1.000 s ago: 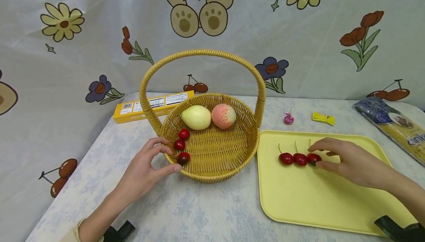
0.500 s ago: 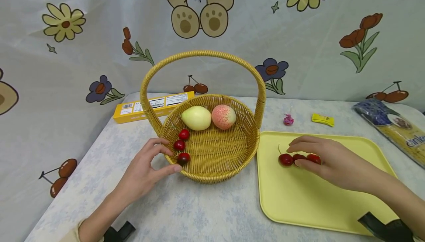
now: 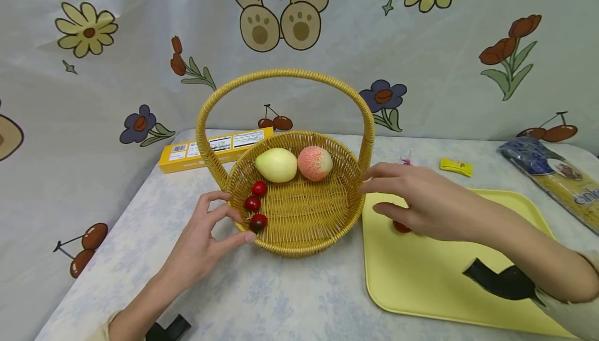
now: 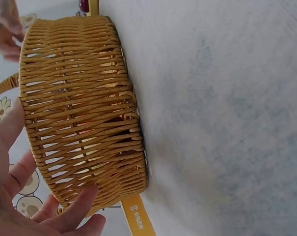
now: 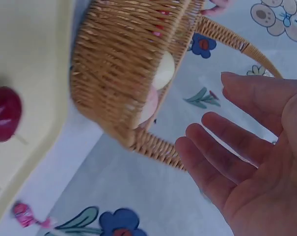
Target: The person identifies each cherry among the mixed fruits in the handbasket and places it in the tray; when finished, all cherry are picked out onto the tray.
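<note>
A golden wicker basket with a tall handle holds a pale green pear-like fruit, a peach and three red cherries, one being the front cherry. My left hand rests its spread fingertips and thumb against the basket's left rim. In the left wrist view, fingers lie along the woven wall. Over the yellow tray, my right hand reaches toward the basket's right rim, its palm bare in the right wrist view. One tray cherry peeks out below it; the others are hidden.
Behind the basket lies a yellow box. A pink-wrapped lollipop, partly hidden by the right hand, and a yellow candy sit beyond the tray. A blue and yellow packet lies at the far right, before a patterned curtain.
My right hand has moved left and up from the row of tray cherries to beside the basket's right rim. My left hand and the basket have stayed put.
</note>
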Action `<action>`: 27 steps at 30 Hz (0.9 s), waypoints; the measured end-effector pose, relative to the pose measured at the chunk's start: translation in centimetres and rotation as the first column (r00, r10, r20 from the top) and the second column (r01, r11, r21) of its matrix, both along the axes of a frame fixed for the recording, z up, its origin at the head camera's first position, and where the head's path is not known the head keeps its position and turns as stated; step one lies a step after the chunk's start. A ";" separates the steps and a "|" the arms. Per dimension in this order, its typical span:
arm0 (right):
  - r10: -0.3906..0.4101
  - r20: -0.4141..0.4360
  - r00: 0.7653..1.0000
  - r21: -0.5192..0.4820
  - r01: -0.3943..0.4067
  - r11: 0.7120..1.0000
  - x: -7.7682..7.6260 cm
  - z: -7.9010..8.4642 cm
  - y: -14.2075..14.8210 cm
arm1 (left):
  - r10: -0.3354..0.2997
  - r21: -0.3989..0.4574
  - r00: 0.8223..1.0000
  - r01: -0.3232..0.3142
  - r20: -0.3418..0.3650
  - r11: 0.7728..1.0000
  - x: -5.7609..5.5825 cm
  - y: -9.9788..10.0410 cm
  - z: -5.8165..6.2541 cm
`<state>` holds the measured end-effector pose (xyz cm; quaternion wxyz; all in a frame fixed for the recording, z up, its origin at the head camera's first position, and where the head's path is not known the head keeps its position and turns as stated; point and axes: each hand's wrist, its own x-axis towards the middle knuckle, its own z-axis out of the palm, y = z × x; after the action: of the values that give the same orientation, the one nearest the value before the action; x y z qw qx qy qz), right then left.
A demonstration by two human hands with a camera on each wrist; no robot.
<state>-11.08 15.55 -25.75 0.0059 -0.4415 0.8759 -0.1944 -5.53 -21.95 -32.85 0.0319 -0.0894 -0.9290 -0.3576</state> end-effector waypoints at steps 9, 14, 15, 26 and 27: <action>0.209 0.073 0.975 0.063 -0.213 0.975 -2.8 1.2 -6.6 | -0.038 0.138 0.999 0.033 0.032 0.990 -0.2 -0.1 -0.3; 0.276 0.177 0.945 0.121 -0.299 0.947 -4.8 1.2 -10.3 | -0.042 0.176 0.998 0.034 0.043 0.984 -0.3 -0.1 -0.4; 0.280 0.206 0.938 0.136 -0.311 0.941 -5.1 1.2 -11.0 | -0.042 0.178 0.998 0.033 0.044 0.983 -0.3 0.0 -0.4; 0.346 0.336 0.876 0.242 -0.435 0.867 -6.6 0.6 -17.8 | -0.049 0.197 0.998 0.041 0.037 0.980 -0.3 -0.2 -0.5; 0.353 0.350 0.868 0.238 -0.447 0.862 -6.7 0.3 -18.3 | -0.052 0.199 0.998 0.044 0.034 0.979 -0.3 -0.2 -0.6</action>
<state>-17.79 -2.71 -25.42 0.2464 -0.5749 0.7722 -0.1119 -5.85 -22.14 -33.41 0.0138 -0.1011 -0.8868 -0.4508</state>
